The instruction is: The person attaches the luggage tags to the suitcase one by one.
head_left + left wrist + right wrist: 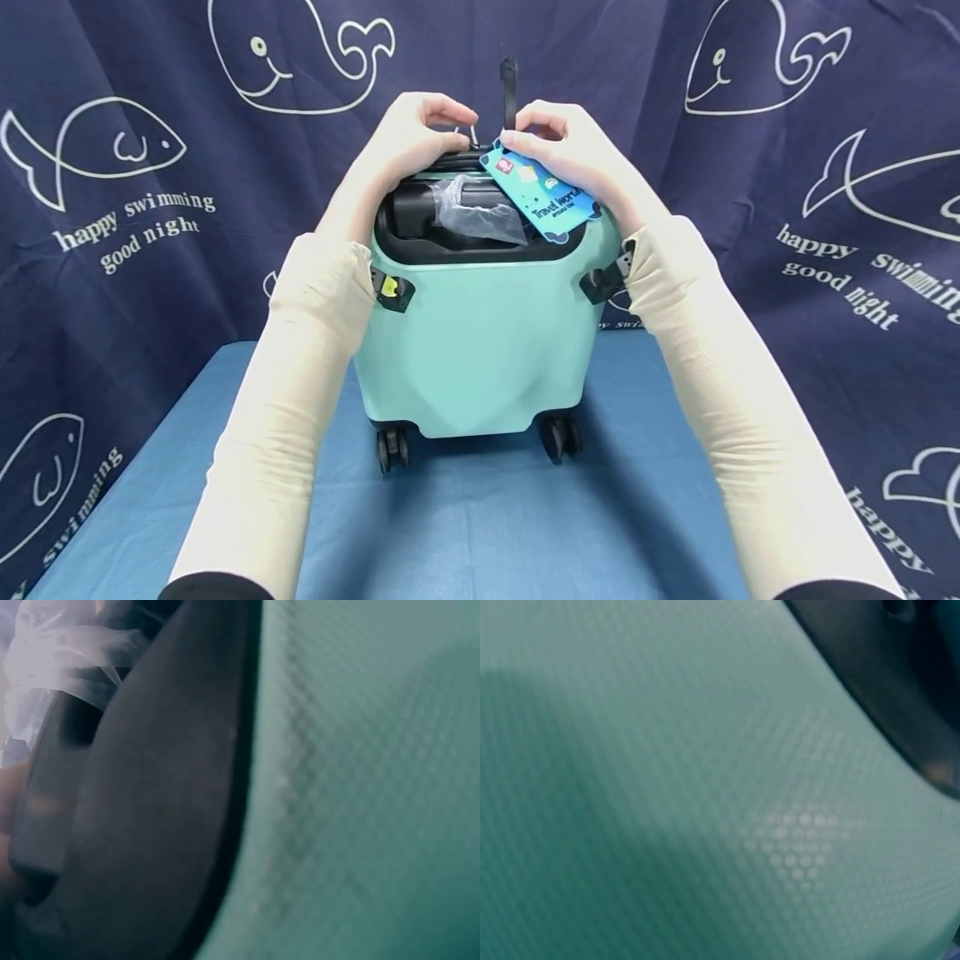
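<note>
Suitcase (480, 350) is seen below the right hand (568, 146), by which a strap (509, 87) is pinched beside a tag (536, 196); the grip of the left hand (414, 137) cannot be told

The head camera looks forward and down at a mint-green spinner suitcase (476, 350); both wrist cameras face its textured shell (667, 765) very closely, sharing its black recess rim (176, 772); head and left wrist share the plastic wrap (483, 223).

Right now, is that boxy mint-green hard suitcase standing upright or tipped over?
Upright: the suitcase stands with its visible black wheels down on the blue cloth, its black-framed top uppermost.
</note>
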A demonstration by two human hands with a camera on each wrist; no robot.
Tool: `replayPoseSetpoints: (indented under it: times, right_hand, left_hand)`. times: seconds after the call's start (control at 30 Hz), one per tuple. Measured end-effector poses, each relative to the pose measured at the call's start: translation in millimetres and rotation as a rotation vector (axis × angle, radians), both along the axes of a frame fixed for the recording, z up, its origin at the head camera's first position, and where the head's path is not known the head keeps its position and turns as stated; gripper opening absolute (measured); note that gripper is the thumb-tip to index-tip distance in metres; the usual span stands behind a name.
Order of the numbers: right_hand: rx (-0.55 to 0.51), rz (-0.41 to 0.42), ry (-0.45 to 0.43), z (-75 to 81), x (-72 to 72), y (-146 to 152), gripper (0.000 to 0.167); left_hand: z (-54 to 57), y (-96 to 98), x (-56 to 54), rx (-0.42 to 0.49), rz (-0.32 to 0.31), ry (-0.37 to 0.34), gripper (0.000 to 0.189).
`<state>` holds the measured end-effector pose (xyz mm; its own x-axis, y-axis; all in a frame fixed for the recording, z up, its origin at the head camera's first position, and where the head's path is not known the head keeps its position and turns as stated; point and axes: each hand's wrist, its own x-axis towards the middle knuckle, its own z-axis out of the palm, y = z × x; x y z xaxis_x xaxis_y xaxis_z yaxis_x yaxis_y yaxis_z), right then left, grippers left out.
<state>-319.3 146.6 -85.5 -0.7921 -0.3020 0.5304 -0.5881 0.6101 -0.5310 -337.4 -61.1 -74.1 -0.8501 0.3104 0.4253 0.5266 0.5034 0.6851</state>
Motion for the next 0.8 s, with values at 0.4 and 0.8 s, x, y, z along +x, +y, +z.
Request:
replayPoseSetpoints:
  times: [0.4,0.8]
  right_hand:
    - [0.015,-0.011,0.016,-3.6,2.4,-0.3,0.019]
    - [0.015,-0.004,0.019,-3.0,4.3,-0.8,0.018]
  left_hand:
    - [0.1,8.5,-0.8,-0.543,0.22,0.02,0.039]
    - [-3.4,7.7,2.3,-0.309,0.152,-0.009,0.033]
